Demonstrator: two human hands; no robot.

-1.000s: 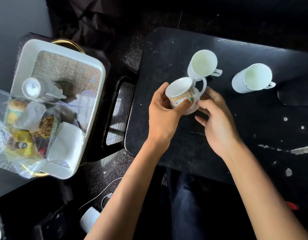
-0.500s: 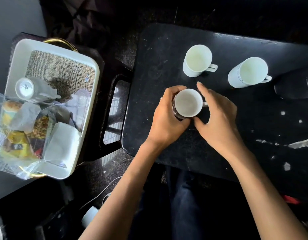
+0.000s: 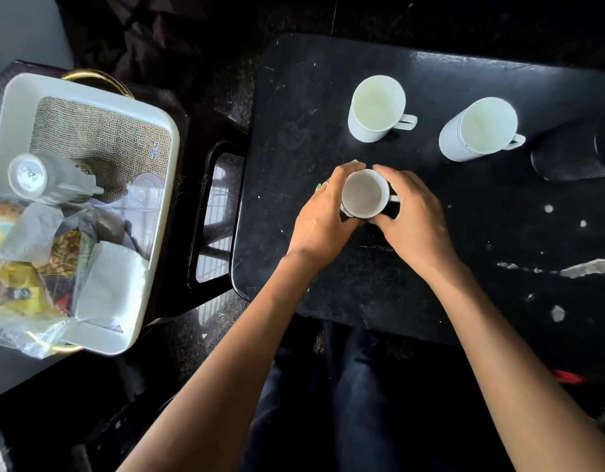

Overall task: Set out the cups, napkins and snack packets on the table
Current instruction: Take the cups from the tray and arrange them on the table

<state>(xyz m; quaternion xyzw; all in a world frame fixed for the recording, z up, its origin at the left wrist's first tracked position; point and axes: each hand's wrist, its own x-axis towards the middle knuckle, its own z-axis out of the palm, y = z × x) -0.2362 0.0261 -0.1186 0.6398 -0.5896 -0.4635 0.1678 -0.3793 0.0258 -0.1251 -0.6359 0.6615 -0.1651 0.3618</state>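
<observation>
Lowered upright onto the table (image 3: 328, 97), the cup (image 3: 364, 193) sits clasped between both hands (image 3: 372, 212).

Three cups stand upright on the table (image 3: 328, 97): one cup (image 3: 365, 194) near the front edge between the left hand (image 3: 323, 216) and right hand (image 3: 413, 212), two mugs (image 3: 377, 109) (image 3: 478, 129) behind it, side by side. Left of the table sits a tray (image 3: 15, 97) holding a cup on its side (image 3: 42, 175), napkins (image 3: 107, 284) and snack packets (image 3: 28, 267).

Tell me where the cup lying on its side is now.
In the head view, it lies at the far left in the white tray, on the burlap mat, just above the snack packets.
</observation>
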